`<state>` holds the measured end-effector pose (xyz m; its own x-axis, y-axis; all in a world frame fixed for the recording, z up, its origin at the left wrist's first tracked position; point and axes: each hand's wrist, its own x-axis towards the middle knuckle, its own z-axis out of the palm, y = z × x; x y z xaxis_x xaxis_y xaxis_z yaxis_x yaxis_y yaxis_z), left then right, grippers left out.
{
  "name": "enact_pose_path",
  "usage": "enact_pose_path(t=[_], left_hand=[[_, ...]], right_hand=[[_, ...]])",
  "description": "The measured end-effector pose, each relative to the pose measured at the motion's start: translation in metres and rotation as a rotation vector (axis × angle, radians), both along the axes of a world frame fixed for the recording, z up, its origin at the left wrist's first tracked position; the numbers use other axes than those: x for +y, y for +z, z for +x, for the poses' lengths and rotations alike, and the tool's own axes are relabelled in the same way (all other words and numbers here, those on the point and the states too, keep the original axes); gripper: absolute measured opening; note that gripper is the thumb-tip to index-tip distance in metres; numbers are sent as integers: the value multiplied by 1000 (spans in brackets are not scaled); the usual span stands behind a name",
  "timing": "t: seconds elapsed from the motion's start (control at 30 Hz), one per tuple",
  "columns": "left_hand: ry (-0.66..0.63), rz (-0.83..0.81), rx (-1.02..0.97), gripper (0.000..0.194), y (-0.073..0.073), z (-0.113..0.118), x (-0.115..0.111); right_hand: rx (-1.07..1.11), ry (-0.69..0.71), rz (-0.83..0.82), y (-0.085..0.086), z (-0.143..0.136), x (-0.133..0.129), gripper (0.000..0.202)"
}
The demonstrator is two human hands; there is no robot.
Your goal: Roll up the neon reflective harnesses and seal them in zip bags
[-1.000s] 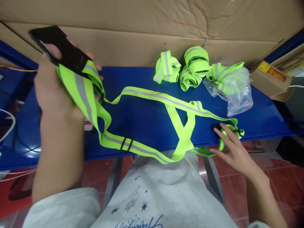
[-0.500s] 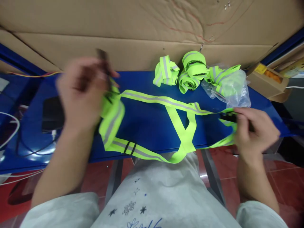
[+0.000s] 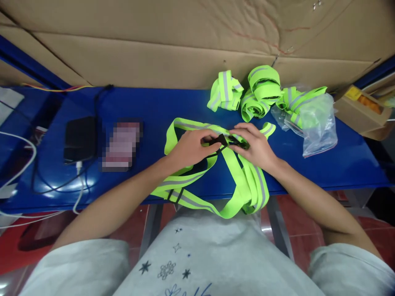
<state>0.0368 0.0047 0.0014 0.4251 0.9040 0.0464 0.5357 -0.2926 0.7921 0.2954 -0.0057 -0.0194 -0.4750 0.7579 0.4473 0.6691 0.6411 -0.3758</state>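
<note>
Both hands have come together since the earlier frame, from opposite ends of the strap to its middle, and each has brought a buckle end along.

Nearest me, below the hands: the high-visibility strap (image 3: 236, 168), yellow-green with a grey stripe, lies in loose loops, the lowest sagging past the front edge of the blue table (image 3: 117, 102). A black slider (image 3: 175, 196) sits on it, below and left of my left hand.

At the hands: left hand (image 3: 194, 146) has thumb and fingers pinched on a black buckle (image 3: 222, 140). Right hand (image 3: 254, 147), just beside it, has fingers curled narrow over a dark buckle piece (image 3: 240, 142). Cannot tell whether the two parts touch.

Handling (judged): webbing light, soft and limp, likely to twist or drag its loops; not fragile. Buckle parts look stiff and smooth, perhaps slippery; best grip is by the side edges, webbing clear of the facing ends.

Left of my left hand: a pixelated rectangle (image 3: 122, 144), then a black device (image 3: 80, 139).

Beyond the right hand: a bundled strap (image 3: 226, 91), rolled straps (image 3: 263, 82), and a clear bag (image 3: 319, 123) to the right. Farthest: cardboard backing (image 3: 148, 57).
</note>
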Motion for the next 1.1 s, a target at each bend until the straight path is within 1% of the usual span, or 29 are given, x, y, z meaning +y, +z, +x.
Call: enact_pose_path(t=[0.07, 0.13, 0.23, 0.3, 0.43, 0.53, 0.63, 0.77, 0.97, 1.1], left_hand=[[10, -3, 20, 34, -2, -1, -1], [18, -6, 29, 35, -2, -1, -1], [8, 11, 18, 34, -1, 1, -2], [-4, 28, 6, 33, -1, 3, -5], [-49, 54, -2, 30, -1, 9, -12], [-68, 92, 31, 29, -2, 12, -16], [-38, 120, 74, 28, -2, 13, -17], [-24, 160, 96, 25, -3, 13, -17], [-7, 245, 170, 24, -7, 15, -19], [20, 306, 186, 26, -11, 16, -21]], right_hand=[[-126, -10, -53, -4, 7, 0, 46], [-261, -28, -83, -6, 13, 1, 49], [-351, -26, -99, -6, 17, 3, 54], [-363, -35, -79, -5, 15, 3, 53], [-389, -66, 47, -5, 4, -2, 46], [-353, -22, 125, -7, -2, -6, 45], [-309, 15, 177, -11, -5, -6, 46], [-304, -5, 187, -13, -7, -7, 46], [-313, -51, 162, -8, -12, -13, 46], [-358, -91, 219, -7, -17, -19, 46]])
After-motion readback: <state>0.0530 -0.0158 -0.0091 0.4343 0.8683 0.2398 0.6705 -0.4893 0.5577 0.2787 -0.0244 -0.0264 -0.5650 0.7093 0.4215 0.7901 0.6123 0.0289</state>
